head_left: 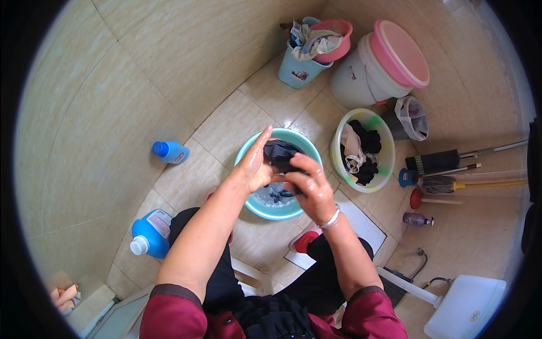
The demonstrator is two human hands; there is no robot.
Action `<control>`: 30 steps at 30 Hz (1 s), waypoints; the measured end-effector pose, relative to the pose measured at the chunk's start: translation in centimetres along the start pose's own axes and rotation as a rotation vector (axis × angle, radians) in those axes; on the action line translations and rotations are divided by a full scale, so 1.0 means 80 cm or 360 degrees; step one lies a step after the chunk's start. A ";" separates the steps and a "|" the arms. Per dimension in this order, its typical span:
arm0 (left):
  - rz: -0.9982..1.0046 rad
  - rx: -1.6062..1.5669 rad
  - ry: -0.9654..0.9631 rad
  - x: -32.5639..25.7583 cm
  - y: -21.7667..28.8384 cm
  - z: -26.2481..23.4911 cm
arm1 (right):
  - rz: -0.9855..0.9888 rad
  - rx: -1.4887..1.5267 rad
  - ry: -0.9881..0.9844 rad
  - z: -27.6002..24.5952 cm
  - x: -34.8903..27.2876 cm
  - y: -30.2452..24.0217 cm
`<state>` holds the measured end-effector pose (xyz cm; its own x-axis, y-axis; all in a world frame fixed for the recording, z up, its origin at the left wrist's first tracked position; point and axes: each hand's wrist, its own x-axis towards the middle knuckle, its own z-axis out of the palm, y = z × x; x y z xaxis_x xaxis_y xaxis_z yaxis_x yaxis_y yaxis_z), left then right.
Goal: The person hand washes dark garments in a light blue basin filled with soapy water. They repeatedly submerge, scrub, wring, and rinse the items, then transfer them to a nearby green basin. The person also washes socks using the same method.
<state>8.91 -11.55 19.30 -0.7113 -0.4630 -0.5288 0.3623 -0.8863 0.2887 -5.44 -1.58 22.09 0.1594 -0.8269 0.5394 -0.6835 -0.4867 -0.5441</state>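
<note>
Over a turquoise basin (256, 208) of sudsy water, both my wet hands work on a piece of dark cloth (280, 153). My left hand (258, 165) has its thumb stretched upward, and the cloth lies over its fingers, which are mostly hidden. Bent fingers of my right hand (312, 189) press at the cloth from the other side; some dark fabric shows beneath them, slightly blurred. More dark fabric (276, 195) sits in the foamy water below. A bracelet circles my right wrist.
Right of the basin stands a pale green tub (340, 161) of clothes. Blue bottles (170, 152) stand on the left. Behind are a light blue bin (302, 70), a large white bucket (351, 82) and a wastebasket (415, 121). Brushes and a mop (439, 185) lie at right.
</note>
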 end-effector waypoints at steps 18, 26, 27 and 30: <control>0.1369 0.1330 -0.0040 0.009 -0.048 0.066 | 0.1980 0.2279 0.0676 0.011 -0.030 0.053; 0.1957 0.2131 -0.0363 -0.007 -0.085 0.071 | 0.2181 0.2226 0.0343 0.015 -0.042 0.058; 0.2034 0.2217 -0.0341 -0.010 -0.090 0.070 | 0.2239 0.2184 0.0291 0.014 -0.039 0.055; 0.2059 0.2236 -0.0550 -0.017 -0.103 0.063 | 0.2300 0.2161 0.0001 0.009 -0.027 0.046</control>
<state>3.88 -3.54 21.69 -0.5845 -0.5466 0.5997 0.1425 0.6584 0.7391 -7.77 -1.79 18.53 0.0818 -0.7339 -0.6743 0.6148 0.5697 -0.5454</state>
